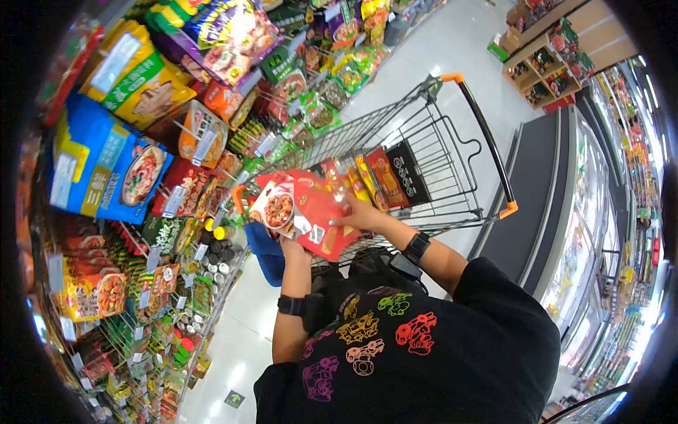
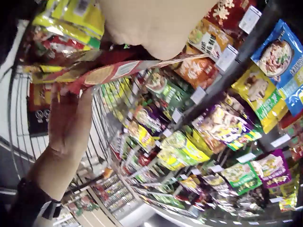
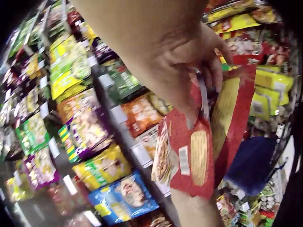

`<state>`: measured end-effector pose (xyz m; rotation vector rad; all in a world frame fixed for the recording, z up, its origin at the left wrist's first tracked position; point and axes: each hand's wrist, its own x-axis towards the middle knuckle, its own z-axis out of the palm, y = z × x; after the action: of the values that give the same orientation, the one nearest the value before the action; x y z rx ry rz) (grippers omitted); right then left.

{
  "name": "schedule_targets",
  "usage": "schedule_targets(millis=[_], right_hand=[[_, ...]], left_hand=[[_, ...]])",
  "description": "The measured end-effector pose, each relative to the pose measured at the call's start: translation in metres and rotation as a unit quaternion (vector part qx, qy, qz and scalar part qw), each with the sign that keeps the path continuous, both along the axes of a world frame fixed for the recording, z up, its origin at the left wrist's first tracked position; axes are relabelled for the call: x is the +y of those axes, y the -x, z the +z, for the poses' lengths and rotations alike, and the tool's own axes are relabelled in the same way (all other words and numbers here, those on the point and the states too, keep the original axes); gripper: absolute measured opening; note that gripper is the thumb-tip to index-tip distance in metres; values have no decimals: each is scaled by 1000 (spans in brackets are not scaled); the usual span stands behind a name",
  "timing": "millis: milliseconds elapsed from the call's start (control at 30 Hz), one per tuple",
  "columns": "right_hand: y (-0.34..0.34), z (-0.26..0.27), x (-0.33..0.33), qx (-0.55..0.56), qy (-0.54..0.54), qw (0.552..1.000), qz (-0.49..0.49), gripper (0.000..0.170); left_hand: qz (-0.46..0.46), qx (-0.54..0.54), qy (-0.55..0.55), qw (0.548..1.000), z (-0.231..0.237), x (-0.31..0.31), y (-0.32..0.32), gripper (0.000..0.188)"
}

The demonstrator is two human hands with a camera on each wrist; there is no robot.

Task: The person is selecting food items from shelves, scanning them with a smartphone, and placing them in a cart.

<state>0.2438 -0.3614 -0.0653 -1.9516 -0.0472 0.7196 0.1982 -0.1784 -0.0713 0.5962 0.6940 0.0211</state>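
Note:
A red food packet (image 1: 318,219) with a picture of a bowl of food is held between both hands over the front of a wire shopping cart (image 1: 452,152). My right hand (image 1: 360,214) grips its near side; in the right wrist view the thumb lies against a red panel and the fingers (image 3: 215,71) reach over the edge. From below, my left hand (image 1: 295,249) holds the packet's lower edge, its fingers mostly hidden behind it. The left wrist view shows the packet (image 2: 118,71) nearly edge-on, between the left hand (image 2: 147,28) and the right hand (image 2: 71,116).
Shelves of bagged foods line the left, among them a blue bag (image 1: 106,162) and a yellow bag (image 1: 141,78). Several yellow and red packets (image 1: 374,177) lie in the cart. A dark blue cloth-like item (image 1: 265,254) hangs by its front corner. Freezers (image 1: 579,191) stand at right.

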Motion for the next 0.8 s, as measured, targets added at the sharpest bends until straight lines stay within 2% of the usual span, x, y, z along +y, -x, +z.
schedule_targets(millis=[33,67,133,167,200,267,333,400,433,467,533,567,667,700,733,767,800], right_hand=[[11,-24,-4,91,-27,995,-7,40],[16,-53,-12,174,-108,979,-15,39],[34,-99,-30,332,-270,903,-35,36],[38,-104,-30,372,-261,886,-94,33],[39,-114,-33,365,-266,882,-133,28],[30,-117,-49,413,-376,792,-247,27],[16,-146,-76,369,-354,801,-311,25],[0,-163,-102,230,-154,904,-326,23],[0,-184,-121,71,52,955,-283,26],[1,-200,-137,-95,254,937,-218,29],[-7,-172,-147,-12,427,880,-206,34],[-7,-149,-139,-91,482,851,-188,42],[-22,-148,-121,-162,410,890,-111,37],[-23,-159,-108,-249,357,897,-72,29],[-26,-170,-98,-244,293,924,14,27],[-32,-161,-78,-160,236,958,41,26],[-42,-134,-57,-165,162,970,78,25]], left_hand=[[-4,19,-16,1000,-5,-2,9,23],[-9,39,-33,999,-9,-3,16,25],[-13,82,-58,995,-25,-4,33,28],[-14,104,-68,992,-34,0,42,28],[-11,119,-76,990,-44,1,48,29],[-26,95,-79,992,-45,-1,53,30],[-35,71,-78,994,-45,-1,54,30],[-35,61,-63,995,-40,2,51,32],[-35,49,-60,996,-40,7,51,32],[-34,37,-56,997,-39,12,52,33],[-45,33,-48,997,-31,21,51,35],[-46,32,-44,997,-29,25,51,36],[-46,46,-41,997,-36,31,57,39],[-43,56,-43,997,-39,31,60,39],[-40,63,-46,996,-42,32,61,39],[-39,70,-54,995,-44,32,65,41],[-37,75,-62,995,-47,32,69,43]])
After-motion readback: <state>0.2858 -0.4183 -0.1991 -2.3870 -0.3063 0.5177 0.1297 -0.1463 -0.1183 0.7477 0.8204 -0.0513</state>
